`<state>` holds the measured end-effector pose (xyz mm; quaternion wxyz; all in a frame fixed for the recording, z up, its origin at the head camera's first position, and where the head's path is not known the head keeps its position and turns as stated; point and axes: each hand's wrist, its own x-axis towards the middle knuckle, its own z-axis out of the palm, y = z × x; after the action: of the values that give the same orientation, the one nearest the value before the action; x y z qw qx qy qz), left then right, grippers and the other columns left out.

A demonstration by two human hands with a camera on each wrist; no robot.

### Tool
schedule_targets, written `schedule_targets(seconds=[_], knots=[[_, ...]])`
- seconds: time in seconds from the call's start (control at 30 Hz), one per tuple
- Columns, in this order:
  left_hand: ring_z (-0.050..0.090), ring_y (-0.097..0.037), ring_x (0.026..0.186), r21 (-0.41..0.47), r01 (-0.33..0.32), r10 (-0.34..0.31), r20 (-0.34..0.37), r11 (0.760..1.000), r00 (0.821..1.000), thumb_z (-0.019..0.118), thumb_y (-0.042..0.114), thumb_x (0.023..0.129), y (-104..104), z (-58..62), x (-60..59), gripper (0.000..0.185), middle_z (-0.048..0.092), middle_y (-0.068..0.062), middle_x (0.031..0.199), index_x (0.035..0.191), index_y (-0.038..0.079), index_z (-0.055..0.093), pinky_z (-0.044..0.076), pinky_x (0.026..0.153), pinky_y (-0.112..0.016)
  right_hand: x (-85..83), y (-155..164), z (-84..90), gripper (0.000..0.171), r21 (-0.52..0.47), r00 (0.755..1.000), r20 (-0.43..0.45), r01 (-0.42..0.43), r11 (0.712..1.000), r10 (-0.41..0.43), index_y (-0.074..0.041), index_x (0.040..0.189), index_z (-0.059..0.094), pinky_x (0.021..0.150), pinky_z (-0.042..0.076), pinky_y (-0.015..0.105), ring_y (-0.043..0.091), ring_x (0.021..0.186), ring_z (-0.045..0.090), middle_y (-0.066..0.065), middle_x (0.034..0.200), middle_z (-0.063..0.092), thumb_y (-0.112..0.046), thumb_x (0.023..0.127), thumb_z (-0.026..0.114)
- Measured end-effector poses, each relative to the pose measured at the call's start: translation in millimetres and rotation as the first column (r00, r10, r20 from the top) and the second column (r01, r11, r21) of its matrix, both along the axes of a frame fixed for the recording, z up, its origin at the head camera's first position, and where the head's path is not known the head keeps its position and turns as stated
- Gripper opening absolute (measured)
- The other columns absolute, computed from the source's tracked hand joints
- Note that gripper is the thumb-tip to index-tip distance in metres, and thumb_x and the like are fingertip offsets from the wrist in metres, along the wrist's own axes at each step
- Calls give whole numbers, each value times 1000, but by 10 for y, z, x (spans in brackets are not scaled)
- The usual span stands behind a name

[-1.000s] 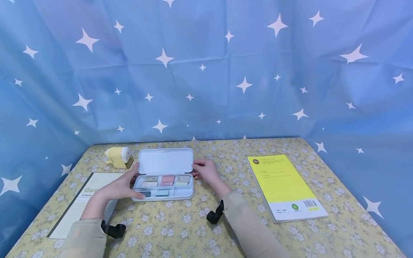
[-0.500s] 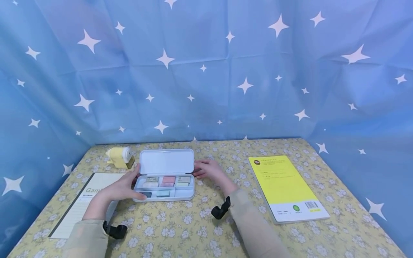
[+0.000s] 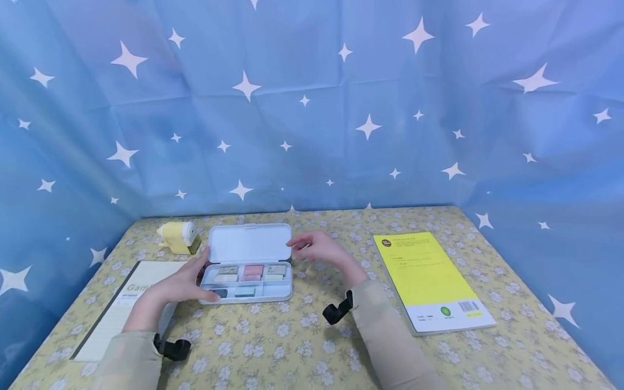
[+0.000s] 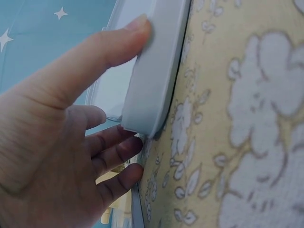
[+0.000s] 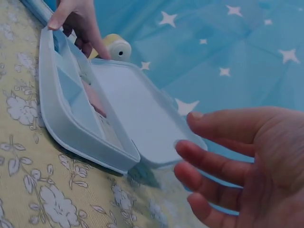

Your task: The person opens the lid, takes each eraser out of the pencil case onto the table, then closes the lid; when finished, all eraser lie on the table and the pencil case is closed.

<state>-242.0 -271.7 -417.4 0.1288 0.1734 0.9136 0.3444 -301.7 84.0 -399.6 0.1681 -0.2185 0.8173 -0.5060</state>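
A pale blue compartment case (image 3: 285, 292) (image 4: 152, 90) (image 5: 66, 128) lies open on the flowered tablecloth, its lid (image 3: 249, 244) (image 5: 137, 118) tilted up at the back. Inside lie several small pastel blocks (image 3: 253, 271). My left hand (image 3: 182, 281) (image 4: 61, 118) grips the case's left end, thumb on the front wall and fingers behind. My right hand (image 3: 317, 248) (image 5: 237, 156) hovers just right of the lid with fingers loosely spread, touching nothing.
A yellow pencil sharpener (image 3: 178, 237) (image 5: 116, 47) stands behind the case at the left. A lined notepad (image 3: 122, 309) lies under my left forearm. A yellow-covered book (image 3: 429, 279) lies to the right. Blue star-print cloth (image 3: 312, 108) walls the table on three sides.
My right hand has lifted off the case's right end and drawn slightly up and right, fingers spreading. The left hand and the case have stayed put.
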Motion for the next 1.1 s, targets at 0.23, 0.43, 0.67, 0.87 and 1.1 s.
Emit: schedule_targets(seconds=[0.23, 0.43, 0.67, 0.87, 1.1], knots=[[36, -46, 128, 0, -8, 8, 9, 1000, 1000, 84, 34, 75, -11, -4, 2, 125, 29, -33, 144, 151, -8, -6, 35, 100, -57, -39, -181, 24, 29, 85, 986, -54, -153, 985, 158, -4, 118, 69, 82, 52, 37, 17, 95, 63, 11, 108, 67, -4, 89, 67], [36, -45, 127, -8, -21, 21, 16, 1000, 1000, 84, 34, 75, -12, -36, -14, 126, 32, -32, 141, 151, -6, -7, 34, 100, -58, -62, -309, 69, 28, 213, 956, -72, -263, 941, 284, -11, 116, 71, 80, 51, 31, 18, 100, 62, 3, 110, 66, -5, 88, 70], [35, -45, 128, -3, -33, 33, 20, 999, 999, 85, 35, 74, -8, -56, 2, 127, 30, -32, 143, 151, -6, -6, 33, 101, -58, -133, -406, 1, 32, 314, 916, -93, -344, 885, 390, -17, 116, 71, 66, 46, 28, 13, 86, 57, 0, 112, 61, -2, 88, 68], [31, -47, 131, -8, -31, 32, 13, 999, 999, 85, 36, 73, -9, -40, -5, 127, 26, -33, 147, 151, -6, -6, 32, 102, -59, -181, -450, 2, 36, 398, 878, -126, -381, 835, 461, -18, 118, 71, 64, 39, 27, 17, 86, 52, 0, 111, 60, 1, 87, 68], [18, -51, 137, -4, -37, 37, 20, 999, 999, 85, 36, 73, -4, -16, -10, 127, 14, -34, 152, 152, -5, -6, 26, 105, -62, -220, -507, 14, 44, 469, 826, -128, -437, 767, 549, -20, 118, 71, 74, 42, 25, 16, 100, 54, -2, 111, 58, 7, 83, 67]])
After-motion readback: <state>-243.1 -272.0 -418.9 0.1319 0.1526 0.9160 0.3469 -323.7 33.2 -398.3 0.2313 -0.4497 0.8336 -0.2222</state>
